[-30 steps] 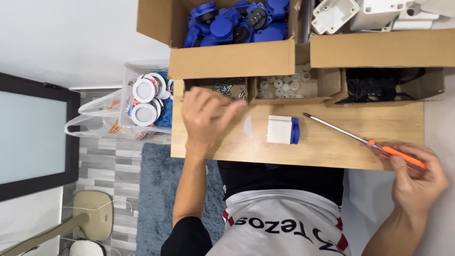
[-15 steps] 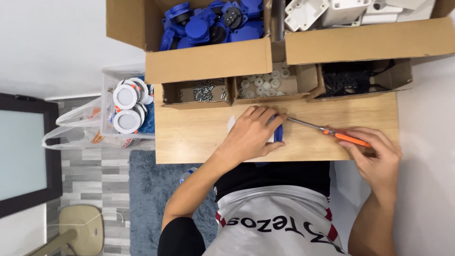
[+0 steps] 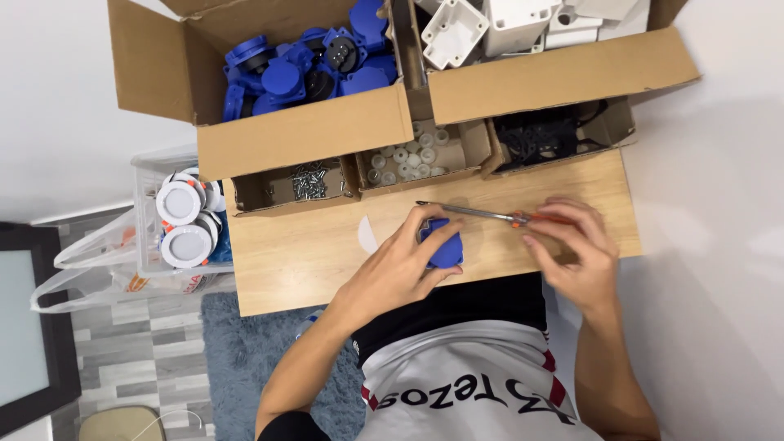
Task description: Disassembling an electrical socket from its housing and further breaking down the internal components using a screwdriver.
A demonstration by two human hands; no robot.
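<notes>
My left hand point(image 3: 403, 263) grips a blue socket part point(image 3: 445, 245) on the small wooden table point(image 3: 286, 261), near its front edge. My right hand point(image 3: 576, 249) holds an orange-handled screwdriver point(image 3: 490, 215) whose metal shaft points left, its tip just above the blue part. A small white round piece point(image 3: 365, 235) lies on the table left of my left hand.
At the back stand a cardboard box of blue socket parts point(image 3: 302, 65) and one of white housings point(image 3: 506, 24). Small open boxes hold screws point(image 3: 310, 181), white caps point(image 3: 404, 155) and black parts point(image 3: 547, 135). A clear bin with round white parts point(image 3: 181, 220) sits left of the table.
My left hand moved from the table's left side onto the socket part and turned it blue side up. My right hand brought the screwdriver left, toward the part.
</notes>
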